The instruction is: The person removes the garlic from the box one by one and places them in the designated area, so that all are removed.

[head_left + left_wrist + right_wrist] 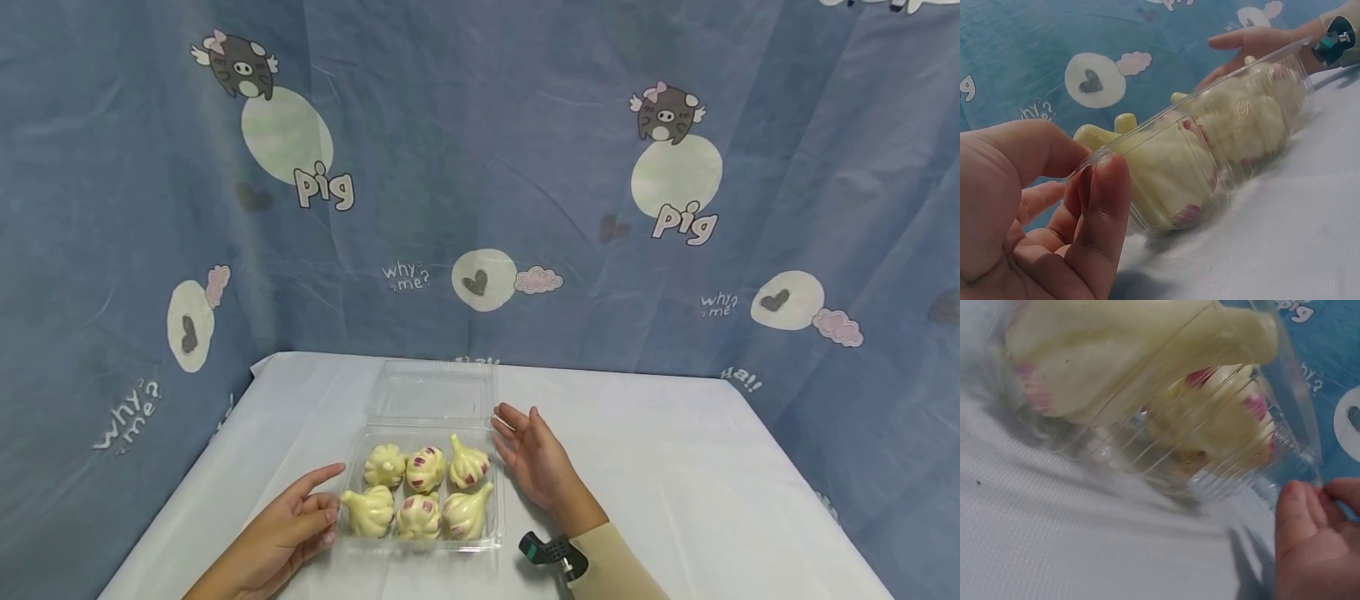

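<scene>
A clear plastic clamshell box [422, 546] sits on the table with its lid [433, 392] folded back. Two rows of pale yellow garlic bulbs [419, 517] lie inside, some with purple patches. At the box's left rim, my left hand [288, 533] pinches the edge between thumb and curled fingers, with the index finger stretched forward. On the opposite side, my right hand [543, 467] has its fingers loosely extended beside the rim near the hinge. In the right wrist view, the fingertips [1294, 503] meet the box's edge closely; whether they touch it, I cannot tell.
White cloth [675, 467] covers the table. A blue curtain [525, 167] with printed pigs and words hangs behind it and at both sides. A dark wrist-worn device [555, 554] sits at my right wrist, by a beige sleeve [615, 562].
</scene>
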`<control>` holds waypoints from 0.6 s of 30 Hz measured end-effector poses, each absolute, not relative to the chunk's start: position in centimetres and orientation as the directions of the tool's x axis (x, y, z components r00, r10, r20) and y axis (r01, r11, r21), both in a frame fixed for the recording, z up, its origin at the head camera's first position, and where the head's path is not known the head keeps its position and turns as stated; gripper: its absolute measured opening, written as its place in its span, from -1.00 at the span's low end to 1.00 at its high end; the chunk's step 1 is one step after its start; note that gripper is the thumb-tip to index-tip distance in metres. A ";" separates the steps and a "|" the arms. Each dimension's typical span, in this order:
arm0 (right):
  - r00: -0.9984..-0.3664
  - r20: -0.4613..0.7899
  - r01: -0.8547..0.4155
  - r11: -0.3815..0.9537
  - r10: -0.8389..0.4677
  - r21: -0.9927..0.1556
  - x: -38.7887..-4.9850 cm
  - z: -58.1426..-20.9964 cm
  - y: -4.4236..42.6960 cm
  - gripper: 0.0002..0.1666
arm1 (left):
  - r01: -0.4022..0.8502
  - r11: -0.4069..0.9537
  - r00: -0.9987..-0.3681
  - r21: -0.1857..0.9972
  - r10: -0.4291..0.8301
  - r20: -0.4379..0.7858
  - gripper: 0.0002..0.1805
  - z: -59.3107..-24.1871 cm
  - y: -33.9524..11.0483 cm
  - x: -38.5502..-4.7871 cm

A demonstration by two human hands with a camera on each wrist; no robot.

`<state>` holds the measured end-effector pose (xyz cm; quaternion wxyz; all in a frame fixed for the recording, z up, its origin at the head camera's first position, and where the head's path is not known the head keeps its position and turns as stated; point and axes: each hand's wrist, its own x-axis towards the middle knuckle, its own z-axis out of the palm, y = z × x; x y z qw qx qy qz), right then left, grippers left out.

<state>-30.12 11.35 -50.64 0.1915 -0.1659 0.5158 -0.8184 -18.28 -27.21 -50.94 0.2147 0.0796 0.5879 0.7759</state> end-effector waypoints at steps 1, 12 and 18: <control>-0.874 0.059 0.156 -0.392 -0.483 -0.907 -30.1 -50.7 11.4 -0.08 | -0.241 -0.214 -0.898 0.947 0.419 -0.134 -0.24 -51.0 -27.2 -18.3; -0.881 -0.018 0.216 -0.368 -0.473 -0.905 -29.8 -51.0 11.6 -0.12 | -0.263 -0.187 -0.905 0.947 0.388 -0.175 -0.09 -50.9 -27.0 -18.1; -0.902 -0.047 0.182 -0.280 -0.430 -0.943 -29.6 -51.2 11.4 -0.05 | -0.262 -0.179 -0.907 0.948 0.380 -0.179 -0.07 -50.9 -27.0 -18.2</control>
